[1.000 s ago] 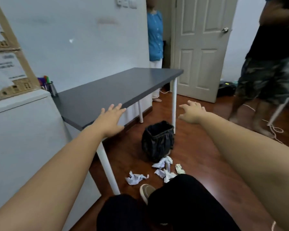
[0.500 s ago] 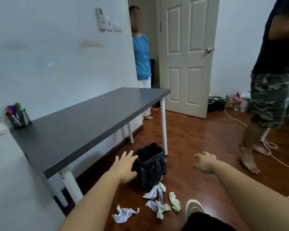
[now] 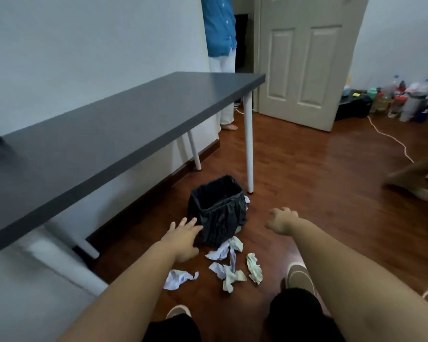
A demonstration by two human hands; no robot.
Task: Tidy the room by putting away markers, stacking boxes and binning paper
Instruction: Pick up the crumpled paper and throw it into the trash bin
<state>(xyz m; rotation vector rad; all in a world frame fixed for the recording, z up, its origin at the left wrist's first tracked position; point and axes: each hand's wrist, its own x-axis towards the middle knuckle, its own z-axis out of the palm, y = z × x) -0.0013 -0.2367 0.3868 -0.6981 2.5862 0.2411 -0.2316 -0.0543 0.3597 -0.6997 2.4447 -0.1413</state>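
A black-lined bin (image 3: 218,208) was seen on the wooden floor, just beside the near leg of the grey table (image 3: 124,124). Crumpled paper (image 3: 229,264) was scattered on the floor just in front of the bin. The left hand (image 3: 183,239) was held out beside the bin, fingers spread, grasping nothing; the right hand (image 3: 282,220) hung relaxed to the bin's right, likewise empty.

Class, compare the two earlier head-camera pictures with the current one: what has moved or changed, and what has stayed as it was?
The left hand dropped from the table edge toward the bin; the right hand sank too. Both remain open and empty. The view moved nearer the floor, and the marker cup left the frame. The crumpled papers still lie on the floor before the bin.
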